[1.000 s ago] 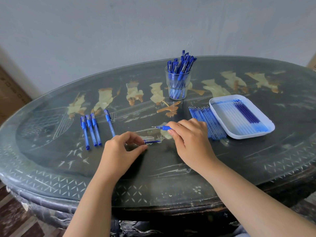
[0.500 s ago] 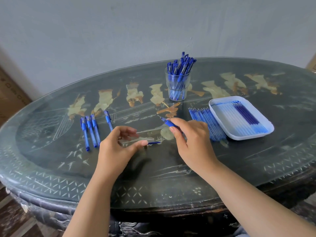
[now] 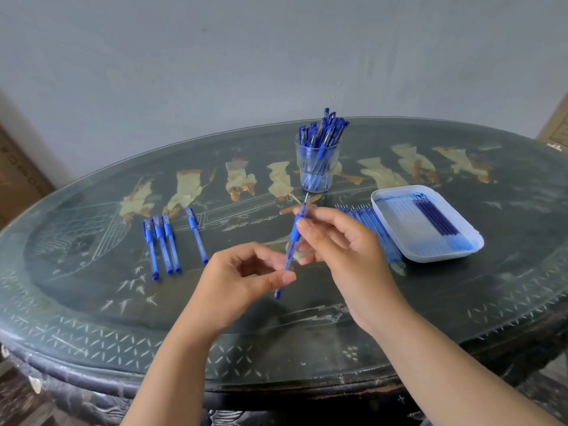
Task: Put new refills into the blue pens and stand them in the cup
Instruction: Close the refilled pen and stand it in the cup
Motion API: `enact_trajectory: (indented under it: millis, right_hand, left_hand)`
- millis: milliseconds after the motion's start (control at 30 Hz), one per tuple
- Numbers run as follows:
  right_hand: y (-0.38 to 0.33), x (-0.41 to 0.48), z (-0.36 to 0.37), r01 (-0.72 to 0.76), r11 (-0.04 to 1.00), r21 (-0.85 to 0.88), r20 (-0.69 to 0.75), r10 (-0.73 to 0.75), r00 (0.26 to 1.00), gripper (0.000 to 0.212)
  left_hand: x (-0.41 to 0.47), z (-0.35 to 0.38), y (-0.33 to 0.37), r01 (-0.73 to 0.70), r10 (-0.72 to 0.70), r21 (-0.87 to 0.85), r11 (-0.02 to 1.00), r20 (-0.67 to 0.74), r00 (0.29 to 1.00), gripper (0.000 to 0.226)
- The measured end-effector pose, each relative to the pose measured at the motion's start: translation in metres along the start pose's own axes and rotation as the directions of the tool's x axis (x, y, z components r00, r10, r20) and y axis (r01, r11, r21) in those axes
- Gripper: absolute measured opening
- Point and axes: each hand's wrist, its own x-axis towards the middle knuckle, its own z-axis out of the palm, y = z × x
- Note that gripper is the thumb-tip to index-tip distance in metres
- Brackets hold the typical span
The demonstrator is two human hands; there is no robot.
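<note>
Four pens (image 3: 161, 244) lie L of cup (image 3: 316, 167), refill tray (image 3: 442, 257) R.

head | looks forward and down | near, over table (image 3: 92, 302) front edge | single view

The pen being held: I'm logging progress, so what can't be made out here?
Head view, whether the pen holds a new refill: too small, and the right hand covers part of the barrel.
Head view, its lower barrel: behind the thumb of the left hand.
Head view, pen count in the cup: they overlap.
</note>
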Motion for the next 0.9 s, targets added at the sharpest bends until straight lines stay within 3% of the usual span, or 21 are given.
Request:
enact_trajectory:
  millis: [433, 600, 800, 900]
  right_hand:
    - [-0.019, 0.011, -0.024, -0.017, 0.994, 0.111, -0.166, 0.035, 0.985, 0.012]
    - [-0.022, 0.011, -0.022, -0.028, 0.999, 0.041, -0.08, 0.032, 0.996, 0.018]
    - [-0.057, 0.05, -0.053, 0.097, 0.984, 0.149, -0.283, -0.052, 0.958, 0.023]
    - [-0.062, 0.083, -0.07, 0.032, 0.998, -0.046, -0.301, -0.044, 0.952, 0.024]
  left_hand:
    - [-0.004, -0.011, 0.005, 0.053, -0.057, 0.203, 0.978, 0.017, 0.998, 0.027]
    - [-0.005, -0.012, 0.007, 0.049, -0.052, 0.221, 0.974, 0.007, 0.999, 0.026]
    - [-0.005, -0.017, 0.008, 0.06, -0.051, 0.195, 0.979, -0.053, 0.997, 0.02]
    - [-0.004, -0.023, 0.005, 0.052, -0.027, 0.144, 0.988, -0.169, 0.985, 0.02]
